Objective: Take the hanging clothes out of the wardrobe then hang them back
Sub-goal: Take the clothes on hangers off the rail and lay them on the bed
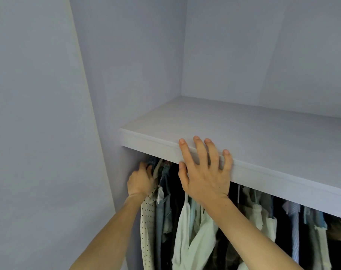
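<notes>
Light: soft, even, cool bluish cast.
Shadow: deep under shelf [272, 183], lower right; clothes [193, 236] there dim.
Focus: sharp at centre.
Edges: straight lines bow, wide-angle.

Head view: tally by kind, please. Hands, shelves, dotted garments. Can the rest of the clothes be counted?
Hands: 2 (left hand gripping the hanging clothes, right hand on the shelf edge)
Shelf: 1
Dotted cream garment: 1
Remaining garments: too bunched to count
Total counted: 4
</notes>
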`<state>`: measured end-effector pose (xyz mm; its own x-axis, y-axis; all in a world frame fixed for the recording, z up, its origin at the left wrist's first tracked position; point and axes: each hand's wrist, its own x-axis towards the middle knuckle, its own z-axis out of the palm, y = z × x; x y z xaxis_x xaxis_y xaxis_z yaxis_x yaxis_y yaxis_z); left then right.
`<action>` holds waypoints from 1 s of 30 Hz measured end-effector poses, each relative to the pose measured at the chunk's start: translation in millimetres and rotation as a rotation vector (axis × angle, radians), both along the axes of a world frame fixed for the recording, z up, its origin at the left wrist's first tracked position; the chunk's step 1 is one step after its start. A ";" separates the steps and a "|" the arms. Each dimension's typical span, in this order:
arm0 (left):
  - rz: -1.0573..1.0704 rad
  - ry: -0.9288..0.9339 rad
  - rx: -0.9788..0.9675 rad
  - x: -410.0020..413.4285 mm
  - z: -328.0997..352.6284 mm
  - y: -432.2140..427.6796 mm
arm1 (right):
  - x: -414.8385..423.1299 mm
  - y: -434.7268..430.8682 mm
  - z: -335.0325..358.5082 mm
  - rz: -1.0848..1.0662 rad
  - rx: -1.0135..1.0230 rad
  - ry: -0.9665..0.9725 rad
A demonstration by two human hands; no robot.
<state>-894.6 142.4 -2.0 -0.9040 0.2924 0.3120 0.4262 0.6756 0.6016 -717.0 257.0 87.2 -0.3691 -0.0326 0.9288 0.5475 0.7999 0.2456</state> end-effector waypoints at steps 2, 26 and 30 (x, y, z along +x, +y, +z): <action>0.004 0.012 0.018 -2.2 1.1 -0.2 | -0.2 0.1 0.5 0.002 -0.006 -0.012; 0.068 -0.008 0.264 83.0 -19.6 -63.9 | 10.8 -0.3 4.7 0.025 -0.090 -0.127; 0.101 -0.046 0.269 103.7 -32.4 -88.0 | 13.5 -5.0 5.1 0.056 -0.134 -0.164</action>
